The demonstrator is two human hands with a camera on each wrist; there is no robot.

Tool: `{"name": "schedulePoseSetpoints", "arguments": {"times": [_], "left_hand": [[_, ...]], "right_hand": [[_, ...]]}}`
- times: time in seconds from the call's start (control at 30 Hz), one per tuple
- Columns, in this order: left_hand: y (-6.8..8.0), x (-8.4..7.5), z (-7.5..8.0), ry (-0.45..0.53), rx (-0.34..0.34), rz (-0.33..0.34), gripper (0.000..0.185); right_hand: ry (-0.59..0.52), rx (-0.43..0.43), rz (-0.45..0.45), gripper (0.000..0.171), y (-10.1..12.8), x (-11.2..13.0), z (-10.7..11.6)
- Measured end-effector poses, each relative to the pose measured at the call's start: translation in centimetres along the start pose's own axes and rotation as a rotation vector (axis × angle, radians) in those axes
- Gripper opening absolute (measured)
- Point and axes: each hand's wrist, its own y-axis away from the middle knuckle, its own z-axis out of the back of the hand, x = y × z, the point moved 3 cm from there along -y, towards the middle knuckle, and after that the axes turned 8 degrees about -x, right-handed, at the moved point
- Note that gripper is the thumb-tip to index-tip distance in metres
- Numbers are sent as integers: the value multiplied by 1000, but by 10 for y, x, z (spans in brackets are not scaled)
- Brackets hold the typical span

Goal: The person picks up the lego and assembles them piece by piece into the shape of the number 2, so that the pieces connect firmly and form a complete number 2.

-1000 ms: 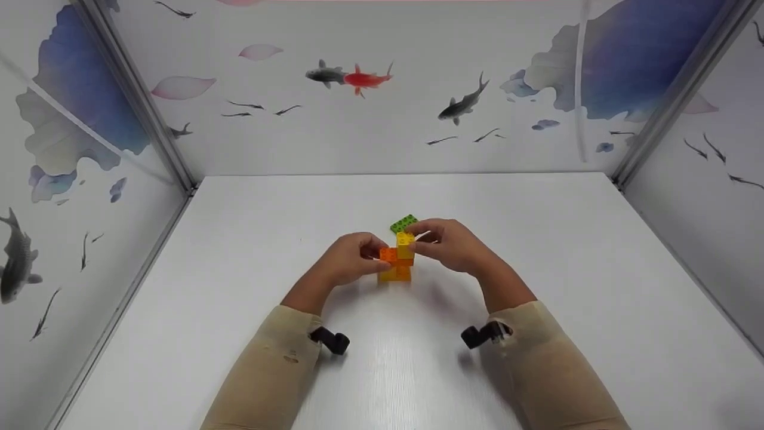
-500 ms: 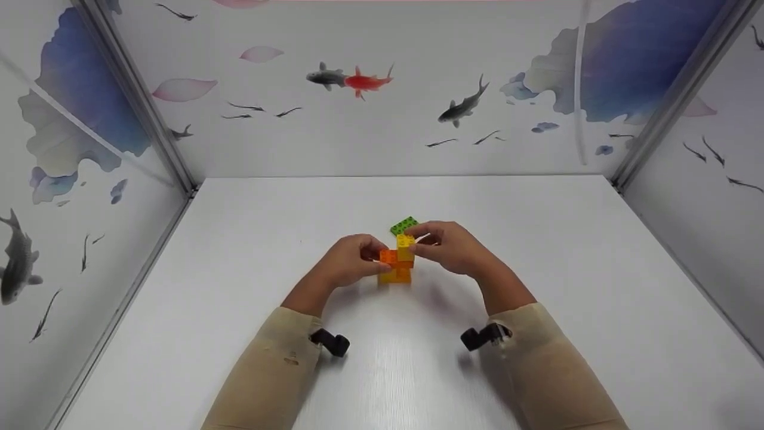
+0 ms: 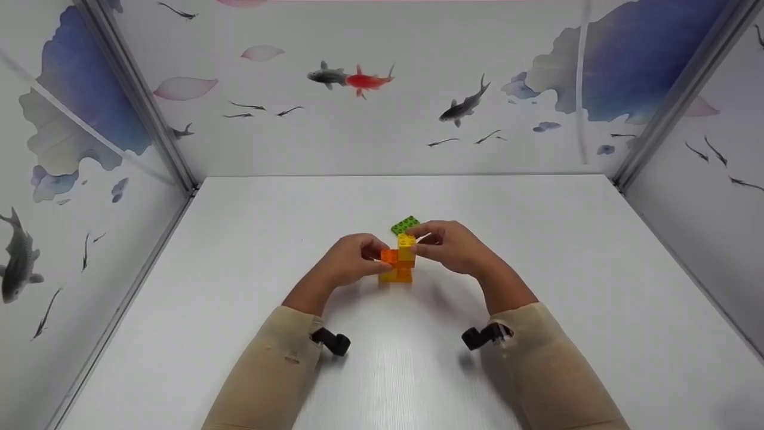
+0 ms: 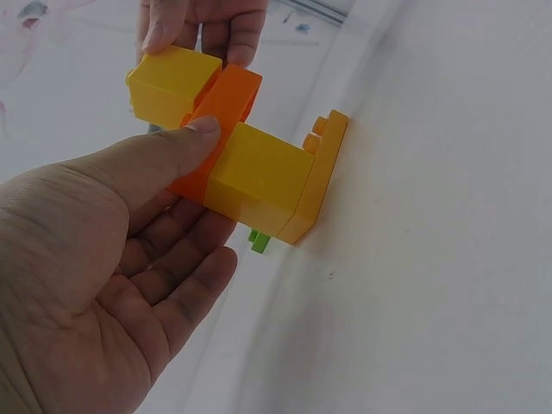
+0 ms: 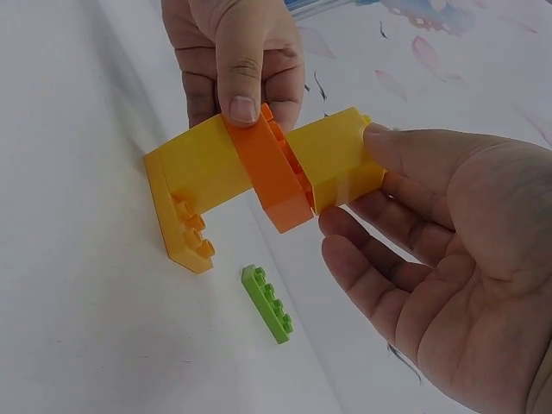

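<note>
A small stack of toy building bricks stands at the middle of the table. At its foot is a flat light-orange brick (image 5: 174, 226), with a yellow block (image 4: 263, 168) on one end of it. Across that block lies a flat orange brick (image 5: 269, 172). My left hand (image 3: 356, 260) pinches the orange brick, thumb on its near side and fingers behind. Over the orange brick's right end is an upper yellow block (image 5: 336, 159), which my right hand (image 3: 452, 246) pinches between thumb and fingers. A thin gap with orange studs shows beneath this block.
Behind the stack a flat green brick (image 3: 405, 225) lies studs up on the white table (image 3: 239, 215). Printed wall panels (image 3: 382, 137) enclose the back and both sides. A black wrist mount (image 3: 332, 342) juts from each sleeve.
</note>
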Motion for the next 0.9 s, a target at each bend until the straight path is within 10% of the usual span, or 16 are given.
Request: {"name": "schedulePoseSetpoints", "arguments": {"times": [0.9], "left_hand": [[1,-2,1,25,13,30,26]], "right_hand": [[9,12,-5,37,-3,-3,-1]]}}
